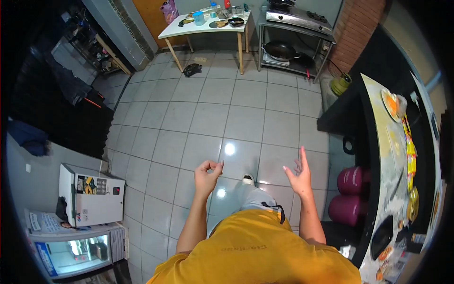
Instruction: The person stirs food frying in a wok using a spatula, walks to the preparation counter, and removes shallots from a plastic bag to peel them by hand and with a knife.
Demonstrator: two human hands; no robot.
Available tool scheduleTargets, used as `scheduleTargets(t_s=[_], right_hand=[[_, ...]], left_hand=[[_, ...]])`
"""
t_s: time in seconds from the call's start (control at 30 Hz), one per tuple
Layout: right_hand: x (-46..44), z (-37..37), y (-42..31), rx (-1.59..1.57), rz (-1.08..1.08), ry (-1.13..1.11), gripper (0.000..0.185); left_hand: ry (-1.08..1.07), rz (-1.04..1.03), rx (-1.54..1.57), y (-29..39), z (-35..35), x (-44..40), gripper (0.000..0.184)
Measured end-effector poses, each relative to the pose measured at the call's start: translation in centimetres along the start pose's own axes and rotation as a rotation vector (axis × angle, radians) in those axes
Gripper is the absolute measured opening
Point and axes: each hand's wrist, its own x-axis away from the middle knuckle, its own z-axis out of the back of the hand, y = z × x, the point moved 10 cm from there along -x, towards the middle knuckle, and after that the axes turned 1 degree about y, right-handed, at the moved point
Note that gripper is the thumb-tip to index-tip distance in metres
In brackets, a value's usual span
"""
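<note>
My left hand [207, 177] is raised in front of my body over the tiled floor, its fingers curled in and the thumb against the index finger. Nothing shows sticking out of it. To the right, my right hand [300, 177] is held up with thumb and fingers apart and holds nothing. Neither hand touches any object. Between them, lower down, a white shoe [248, 179] steps on the grey floor tiles [208, 113].
A white table [175, 33] with dishes stands ahead, beside a metal rack with a gas stove [298, 20] and a wok [280, 50]. A black bag [192, 70] lies on the floor. At right runs a cluttered counter [388, 142] above pink gas cylinders [347, 209]; at left stands a white freezer [99, 208].
</note>
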Motion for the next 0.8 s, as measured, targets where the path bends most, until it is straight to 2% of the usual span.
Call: scheduleTargets(t_s=[0.07,0.1,0.17,0.23,0.27,0.3,0.33,0.37,0.4,0.47,0.53,0.57,0.6,0.63,0.67,0.73,0.77,0.8], right_hand=[[-6.2,-4.0,1.1,-0.05,-0.06,-0.077,0.041],[-9.2,-7.5,2.2,0.041,-0.227,-0.278,0.049],[-14.3,-12.9,2.0,0.136,-0.394,-0.484,0.057],[-18.6,-17.8,0.2,0.249,-0.405,-0.649,0.069],[-20.4,-20.1,-0.9,0.292,-0.404,-0.702,0.073],[-22.9,-22.2,-5.2,0.049,-0.198,-0.552,0.066],[-25.1,-23.7,-6.5,-0.07,-0.099,-0.472,0.062],[-27.1,-25.2,-7.9,-0.182,0.008,-0.402,0.059],[-29.1,-27.1,-7.4,-0.102,0.028,-0.377,0.055],[-33.2,-30.8,-5.6,-0.019,0.044,-0.334,0.05],[-36.6,-34.9,-0.3,0.027,-0.114,-0.451,0.051],[-38.8,-36.7,0.7,0.038,-0.115,-0.434,0.051],[-40.3,-38.1,2.2,0.084,-0.219,-0.442,0.052],[-41.8,-39.3,3.3,0.129,-0.321,-0.449,0.052],[-43.9,-40.5,2.9,0.139,-0.322,-0.438,0.052],[-47.7,-43.2,2.8,0.102,-0.505,-0.427,0.048],[-49.5,-44.7,2.1,0.106,-0.515,-0.418,0.048],[-52.9,-45.4,-3.1,0.137,-0.206,-0.236,0.042]], left_hand=[[0.098,-0.144,0.053,4.3,1.5,-6.1,0.022],[0.125,-0.122,0.008,5.5,2.4,-8.9,0.024],[0.101,-0.154,0.0,7.5,4.0,-14.5,0.017],[0.073,-0.177,0.012,9.2,5.0,-19.5,0.019],[0.078,-0.362,-0.18,12.0,5.1,-21.3,0.035],[0.087,-0.548,-0.373,14.2,4.5,-23.2,0.055],[0.09,-0.548,-0.361,14.1,4.3,-26.2,0.055],[0.04,-0.419,-0.263,12.4,4.1,-29.7,0.068],[-0.014,-0.294,-0.168,11.1,3.8,-33.4,0.083],[-0.056,-0.232,-0.082,10.6,2.9,-40.7,0.083],[-0.111,-0.159,0.005,10.3,2.5,-48.1,0.083],[-0.191,-0.152,-0.01,10.9,1.9,-52.1,0.081],[-0.272,-0.135,-0.024,11.5,1.2,-55.4,0.08],[-0.271,-0.173,-0.097,13.1,1.3,-58.7,0.065],[-0.282,-0.175,-0.089,14.4,1.6,-62.2,0.065],[-0.304,-0.204,-0.122,17.5,1.4,-69.0,0.046],[-0.25,-0.233,-0.035,19.2,1.4,-71.9,0.032],[-0.263,-0.227,-0.042,20.6,0.8,-74.4,0.032]])
